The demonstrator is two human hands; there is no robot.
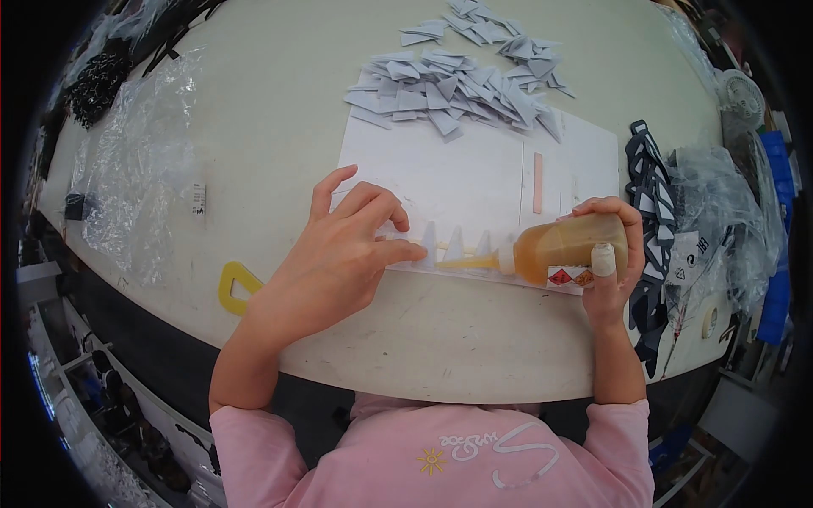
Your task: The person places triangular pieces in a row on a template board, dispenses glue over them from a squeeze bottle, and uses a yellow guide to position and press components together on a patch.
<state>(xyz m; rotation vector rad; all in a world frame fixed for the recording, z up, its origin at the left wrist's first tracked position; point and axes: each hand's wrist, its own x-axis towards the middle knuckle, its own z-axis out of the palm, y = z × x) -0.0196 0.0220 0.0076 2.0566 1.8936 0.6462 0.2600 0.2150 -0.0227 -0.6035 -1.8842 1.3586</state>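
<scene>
My right hand [616,254] is wrapped round a squeeze bottle [563,241] of amber liquid, tipped on its side with its thin nozzle pointing left. A pale covering sits on that thumb, and a red hazard label shows on the bottle. The nozzle tip lies among a row of small whitish triangular pieces [456,240] along the near edge of a white board [474,182]. My left hand [343,245] is at the left end of this row, fingers apart and partly bent. One fingertip is close to the leftmost triangle; whether it touches cannot be made out.
A heap of grey-white triangular pieces [453,89] covers the board's far edge. A pink strip [538,183] lies on the board. Yellow triangular frame [240,288] and clear plastic [140,161] are at left. Dark linked pieces [650,212] and plastic bags [720,220] lie at right.
</scene>
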